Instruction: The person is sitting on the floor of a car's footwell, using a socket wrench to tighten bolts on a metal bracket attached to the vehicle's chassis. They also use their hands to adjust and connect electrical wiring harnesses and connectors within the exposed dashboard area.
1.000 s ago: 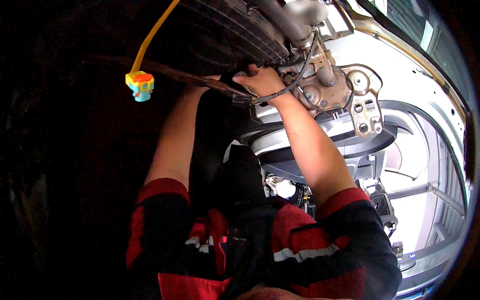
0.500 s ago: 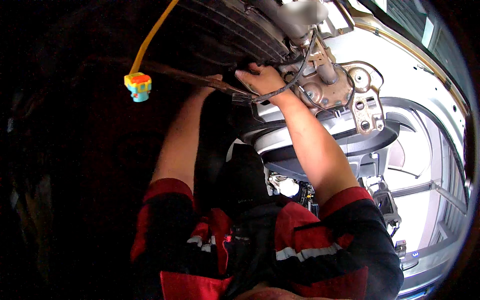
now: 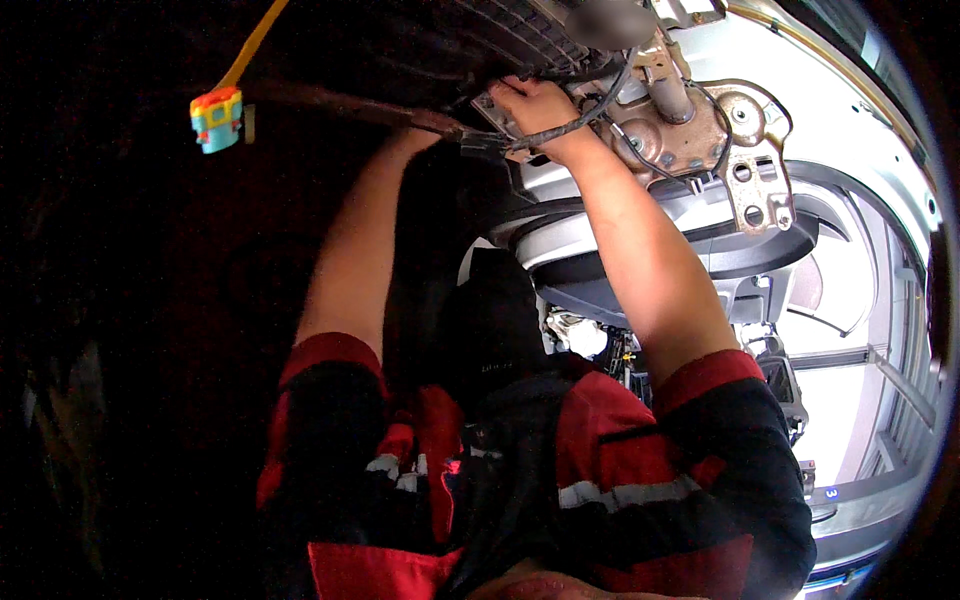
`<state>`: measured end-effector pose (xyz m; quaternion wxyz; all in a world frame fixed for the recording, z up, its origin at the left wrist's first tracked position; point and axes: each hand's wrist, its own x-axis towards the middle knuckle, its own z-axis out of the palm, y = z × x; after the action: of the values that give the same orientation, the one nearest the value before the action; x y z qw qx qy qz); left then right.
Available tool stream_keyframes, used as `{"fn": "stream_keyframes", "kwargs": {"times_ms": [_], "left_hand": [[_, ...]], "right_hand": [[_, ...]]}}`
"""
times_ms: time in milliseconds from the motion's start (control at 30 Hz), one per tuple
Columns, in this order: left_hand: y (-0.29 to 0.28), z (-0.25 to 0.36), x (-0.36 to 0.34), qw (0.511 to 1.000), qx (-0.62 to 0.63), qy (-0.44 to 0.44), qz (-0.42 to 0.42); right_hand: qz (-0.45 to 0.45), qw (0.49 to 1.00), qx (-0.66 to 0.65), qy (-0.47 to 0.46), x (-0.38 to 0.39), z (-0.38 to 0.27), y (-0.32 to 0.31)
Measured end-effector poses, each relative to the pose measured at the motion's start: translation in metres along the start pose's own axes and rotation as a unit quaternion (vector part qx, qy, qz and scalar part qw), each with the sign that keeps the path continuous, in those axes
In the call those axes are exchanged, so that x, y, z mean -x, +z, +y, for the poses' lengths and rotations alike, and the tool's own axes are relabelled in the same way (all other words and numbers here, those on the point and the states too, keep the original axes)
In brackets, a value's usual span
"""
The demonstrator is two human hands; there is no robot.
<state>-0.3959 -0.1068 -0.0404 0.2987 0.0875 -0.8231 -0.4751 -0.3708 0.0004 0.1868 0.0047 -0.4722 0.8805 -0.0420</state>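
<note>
Both my arms reach up to a dark bar (image 3: 350, 105) below a black ribbed part (image 3: 470, 45). My left hand (image 3: 422, 138) is at the bar's lower edge, its fingers hidden behind it in shadow. Just to the right, my right hand (image 3: 540, 112) has its fingers curled in at the edge of the ribbed part; what they grip is hidden. A black wrapped cable (image 3: 600, 108) crosses over my right wrist. Beside that hand sits a brownish metal bracket (image 3: 680, 150) with round recesses and thin wires.
At the upper left a teal, yellow and orange connector (image 3: 217, 122) hangs from a yellow cable (image 3: 253, 45). A car door's grey inner panel (image 3: 740, 235) and a white body panel (image 3: 830, 110) lie to the right. The left side is in deep shadow.
The view has shifted, so my hands and the bracket sit higher in it. The hanging connector has swung leftward and turned. My right hand stays at the ribbed part's edge.
</note>
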Motion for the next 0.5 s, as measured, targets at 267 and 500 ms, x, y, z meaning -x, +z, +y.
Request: {"fn": "stream_keyframes", "kwargs": {"times_ms": [267,500], "left_hand": [[0.012,0.036,0.012,0.995,-0.089,0.018,-0.048],[0.018,-0.008,-0.007,1.0,-0.018,0.022,0.0]], "right_hand": [[-0.037,0.997,0.068,-0.009,0.003,0.006,-0.003],[-0.007,0.993,0.107,-0.051,-0.004,0.031,0.008]]}}
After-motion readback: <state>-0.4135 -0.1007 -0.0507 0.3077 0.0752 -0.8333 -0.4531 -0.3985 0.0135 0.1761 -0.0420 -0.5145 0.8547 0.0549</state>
